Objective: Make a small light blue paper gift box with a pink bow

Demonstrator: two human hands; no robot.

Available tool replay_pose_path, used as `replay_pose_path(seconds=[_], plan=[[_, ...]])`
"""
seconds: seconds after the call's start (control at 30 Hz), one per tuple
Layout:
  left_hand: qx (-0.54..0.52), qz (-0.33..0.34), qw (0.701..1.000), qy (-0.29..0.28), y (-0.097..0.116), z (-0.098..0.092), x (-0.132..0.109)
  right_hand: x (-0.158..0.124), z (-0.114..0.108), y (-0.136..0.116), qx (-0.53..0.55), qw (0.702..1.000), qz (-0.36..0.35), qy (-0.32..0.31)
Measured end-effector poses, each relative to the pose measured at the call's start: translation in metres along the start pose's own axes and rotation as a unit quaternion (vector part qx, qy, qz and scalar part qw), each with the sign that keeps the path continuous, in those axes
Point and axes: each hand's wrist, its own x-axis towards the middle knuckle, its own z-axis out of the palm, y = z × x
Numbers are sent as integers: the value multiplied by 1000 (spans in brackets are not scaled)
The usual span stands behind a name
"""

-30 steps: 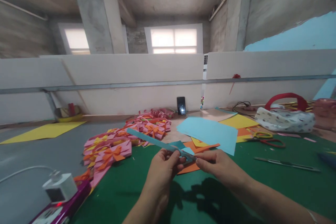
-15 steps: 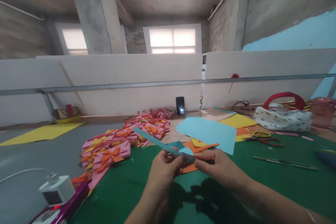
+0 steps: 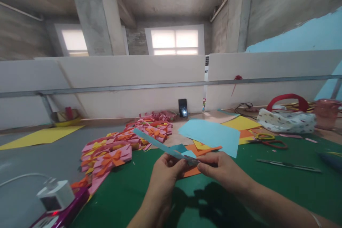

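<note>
A light blue paper strip (image 3: 155,143) slants from upper left down toward the right, raised above the green mat (image 3: 120,192). My left hand (image 3: 167,174) pinches its lower part between thumb and fingers. At the strip's right end, my right hand (image 3: 221,167) is closed with thumb and forefinger on it; the bit between the hands looks darker and partly hidden by my fingers. Just behind them lie orange paper pieces (image 3: 192,172) and a teal paper piece (image 3: 179,148). Beyond these rests a large light blue sheet (image 3: 211,133).
Pink and orange paper bows (image 3: 114,156) are heaped at left, near a white charger (image 3: 55,196) on a purple power strip (image 3: 76,203). Scissors (image 3: 267,140), a thin metal craft knife (image 3: 288,165) and a white patterned bag (image 3: 287,121) lie right. A phone (image 3: 183,108) leans at the back.
</note>
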Motion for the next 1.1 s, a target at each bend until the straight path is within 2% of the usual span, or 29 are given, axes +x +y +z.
replay_pose_path(seconds=[0.37,0.73,1.1], plan=[[21,-26,999,-1,4,2,-2,0,-1,-2,6,1000,3,-1],[30,-29,999,-12,4,2,-2,-1,-1,-2,-6,1000,-6,11],[52,-36,998,-27,10,6,-7,-1,-1,0,1,1000,0,-2]])
